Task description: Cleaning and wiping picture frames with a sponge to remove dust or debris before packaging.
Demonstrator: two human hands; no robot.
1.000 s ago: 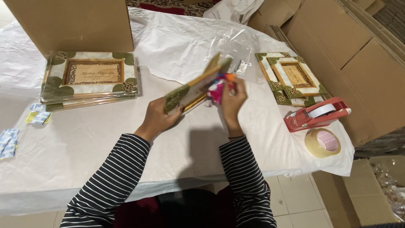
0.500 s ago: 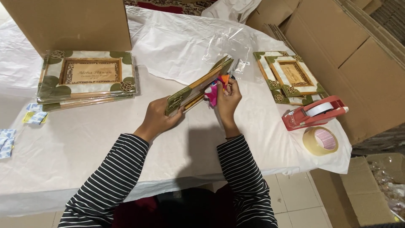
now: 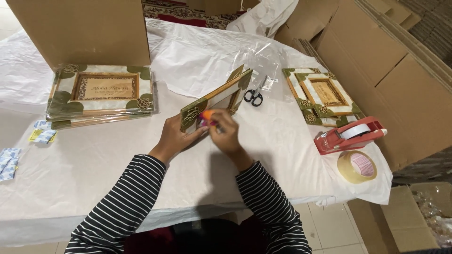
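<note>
- Left hand (image 3: 175,137) closed on the lower corner of a frame (image 3: 214,99), held on edge and tilted over the table (image 3: 94,174); thumb toward the near face.
- Right hand (image 3: 226,134) pinched round a small orange and pink tool (image 3: 205,116), pressed to the frame's near edge (kind of tool too hidden to tell).
- Scissors (image 3: 254,95) lying just behind the frame, beside a clear bag (image 3: 256,61); bag's contents not to be made out.
- Stack of frames (image 3: 101,94) at far left, in front of an upright box (image 3: 80,28); box's inside hidden.
- More frames (image 3: 322,96) at right; near them a red tape dispenser (image 3: 346,135) and a tape roll (image 3: 357,167) by the table corner.
- Small packets (image 3: 42,136) at the left edge.
- Flat cardboard (image 3: 405,80) leaning at far right.
</note>
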